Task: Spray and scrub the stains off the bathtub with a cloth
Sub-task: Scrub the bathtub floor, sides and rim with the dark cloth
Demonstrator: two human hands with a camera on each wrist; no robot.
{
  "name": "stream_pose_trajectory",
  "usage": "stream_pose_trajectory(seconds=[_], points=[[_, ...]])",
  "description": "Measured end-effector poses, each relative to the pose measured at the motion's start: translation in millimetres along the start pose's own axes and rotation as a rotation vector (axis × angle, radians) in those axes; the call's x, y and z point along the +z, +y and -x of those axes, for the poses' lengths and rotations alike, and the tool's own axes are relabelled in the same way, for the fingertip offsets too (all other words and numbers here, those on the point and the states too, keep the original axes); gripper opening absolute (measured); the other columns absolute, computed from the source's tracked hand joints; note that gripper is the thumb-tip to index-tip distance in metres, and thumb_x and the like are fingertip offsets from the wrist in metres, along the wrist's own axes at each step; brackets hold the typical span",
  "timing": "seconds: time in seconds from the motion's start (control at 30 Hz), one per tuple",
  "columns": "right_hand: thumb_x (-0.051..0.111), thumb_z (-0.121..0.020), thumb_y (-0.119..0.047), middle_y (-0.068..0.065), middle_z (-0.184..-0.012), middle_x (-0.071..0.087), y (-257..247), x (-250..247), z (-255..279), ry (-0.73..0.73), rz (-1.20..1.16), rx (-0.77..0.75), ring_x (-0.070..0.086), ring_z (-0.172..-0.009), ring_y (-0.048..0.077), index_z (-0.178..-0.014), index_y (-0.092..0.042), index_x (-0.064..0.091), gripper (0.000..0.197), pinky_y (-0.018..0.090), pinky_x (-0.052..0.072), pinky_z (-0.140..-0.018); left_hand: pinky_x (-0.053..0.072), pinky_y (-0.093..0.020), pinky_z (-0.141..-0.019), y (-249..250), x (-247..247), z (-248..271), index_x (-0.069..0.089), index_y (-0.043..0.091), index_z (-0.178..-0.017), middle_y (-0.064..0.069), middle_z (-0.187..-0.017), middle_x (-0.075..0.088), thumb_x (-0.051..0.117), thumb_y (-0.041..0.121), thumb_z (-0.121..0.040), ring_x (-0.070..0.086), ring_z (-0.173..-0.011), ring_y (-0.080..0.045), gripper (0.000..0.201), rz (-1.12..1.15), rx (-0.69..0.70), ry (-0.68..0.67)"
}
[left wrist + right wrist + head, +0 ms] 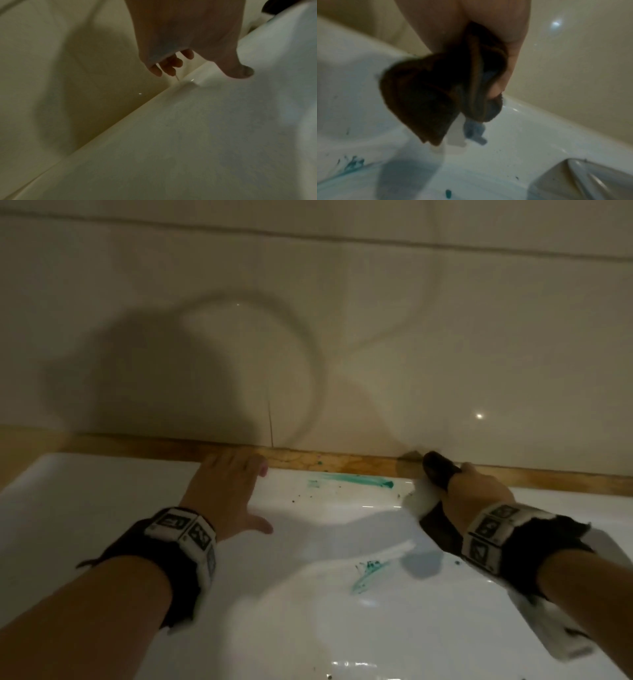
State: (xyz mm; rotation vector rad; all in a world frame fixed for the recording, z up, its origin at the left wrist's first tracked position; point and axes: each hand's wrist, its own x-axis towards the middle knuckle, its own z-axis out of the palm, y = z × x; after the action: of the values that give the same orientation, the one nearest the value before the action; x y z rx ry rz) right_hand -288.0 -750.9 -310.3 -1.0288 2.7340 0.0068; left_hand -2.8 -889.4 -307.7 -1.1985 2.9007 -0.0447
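Fingers of the left hand [228, 487] lie spread and flat on the bathtub [102, 508] rim beside the tiled wall [376, 337]. The right hand [474, 491] grips a dark cloth [423, 94] and spray bottle [457, 135] near the rim. Between the hands, green stains [352, 481] streak the rim.

Open white bathtub [308, 628] surface fills the lower centre of the frame between both forearms; the tiled wall [342, 337] closes the upper frame, the left hand [226, 491] flat at centre left.
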Motion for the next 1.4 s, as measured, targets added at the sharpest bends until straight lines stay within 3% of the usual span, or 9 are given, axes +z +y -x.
stream_pose_trajectory(seconds=[0.23,0.47,0.77,0.87,0.93,1.0,1.13,1.23,1.4], points=[[0.05,-0.089,-0.043,0.01,-0.089,0.059,-7.3,11.4,-6.5,0.06,-0.184,0.158,0.057,-0.081,0.03,-0.109,-0.012,0.043,0.038,0.034,0.047,-0.074,0.026,-0.028,-0.064,-51.7,32.1,-31.1,0.034,0.025,-0.08,0.008,-0.083,0.03,0.053,0.084,-0.039,0.035,-0.075,-0.013,0.074,-0.069,0.239,-0.043],[0.039,-0.091,-0.051,0.019,-0.116,0.057,-44.4,20.9,-0.1,0.139,-0.062,0.19,0.058,-0.101,0.034,-0.124,-0.002,0.038,0.059,0.034,0.042,-0.077,0.026,-0.033,-0.064,-58.2,44.2,-30.3,0.032,0.019,-0.08,0.002,-0.082,0.03,0.064,0.074,-0.048,0.035,-0.074,-0.019,0.071,0.014,0.358,0.136],[0.024,-0.098,-0.044,0.013,-0.132,0.033,-127.6,32.1,39.4,0.134,0.115,-0.258,0.046,-0.114,0.029,-0.136,-0.011,0.024,0.051,0.032,0.042,-0.071,0.034,-0.035,-0.067,-58.7,49.9,-29.6,0.041,0.014,-0.08,-0.001,-0.084,0.038,0.067,0.072,-0.05,0.042,-0.075,-0.024,0.07,-0.002,0.329,0.134],[0.052,-0.091,-0.033,0.011,-0.135,0.03,-123.2,37.1,52.0,0.086,0.119,-0.498,0.048,-0.112,0.026,-0.144,-0.015,0.02,0.065,0.03,0.045,-0.067,0.033,-0.034,-0.07,-60.1,51.9,-29.0,0.039,0.017,-0.083,-0.001,-0.086,0.04,0.06,0.076,-0.052,0.041,-0.078,-0.023,0.07,-0.04,0.325,0.114],[0.069,-0.075,-0.029,0.01,-0.116,0.052,-104.1,37.6,55.0,0.24,0.061,-0.587,0.063,-0.082,0.023,-0.13,-0.019,0.05,0.059,0.027,0.048,-0.049,0.032,-0.034,-0.07,-60.9,51.8,-29.5,0.037,0.019,-0.083,0.0,-0.085,0.041,0.057,0.078,-0.052,0.042,-0.078,-0.022,0.07,-0.045,0.326,0.105],[0.059,-0.078,-0.034,0.007,-0.099,0.057,-83.8,29.4,50.9,0.382,-0.072,-0.452,0.063,-0.063,0.024,-0.117,-0.021,0.062,0.041,0.027,0.047,-0.043,0.031,-0.033,-0.069,-61.2,51.0,-29.9,0.036,0.019,-0.08,0.001,-0.084,0.04,0.057,0.078,-0.054,0.04,-0.077,-0.021,0.068,-0.041,0.329,0.094],[0.042,-0.093,-0.043,0.008,-0.121,0.039,-90.1,36.4,31.5,0.314,-0.099,-0.167,0.056,-0.091,0.028,-0.126,-0.024,0.052,0.039,0.032,0.046,-0.063,0.029,-0.032,-0.068,-63.3,51.9,-29.9,0.031,0.021,-0.079,0.003,-0.083,0.036,0.056,0.079,-0.054,0.038,-0.076,-0.019,0.068,-0.036,0.333,0.093],[0.062,-0.079,-0.036,0.012,-0.109,0.058,-130.0,51.5,44.3,0.376,-0.062,-0.426,0.062,-0.077,0.028,-0.103,-0.017,0.068,0.031,0.026,0.042,-0.044,0.03,-0.034,-0.069,-63.7,51.3,-29.9,0.031,0.021,-0.08,0.003,-0.083,0.031,0.056,0.078,-0.054,0.037,-0.077,-0.02,0.067,-0.039,0.338,0.102],[0.074,-0.07,-0.021,0.01,-0.12,0.049,-117.5,68.7,60.5,0.371,-0.153,-0.893,0.059,-0.084,0.024,-0.12,-0.019,0.061,0.052,0.029,0.05,-0.058,0.03,-0.035,-0.068,-61.5,48.2,-28.2,0.034,0.018,-0.08,0.001,-0.084,0.031,0.053,0.077,-0.055,0.036,-0.076,-0.021,0.066,-0.055,0.346,0.097]])
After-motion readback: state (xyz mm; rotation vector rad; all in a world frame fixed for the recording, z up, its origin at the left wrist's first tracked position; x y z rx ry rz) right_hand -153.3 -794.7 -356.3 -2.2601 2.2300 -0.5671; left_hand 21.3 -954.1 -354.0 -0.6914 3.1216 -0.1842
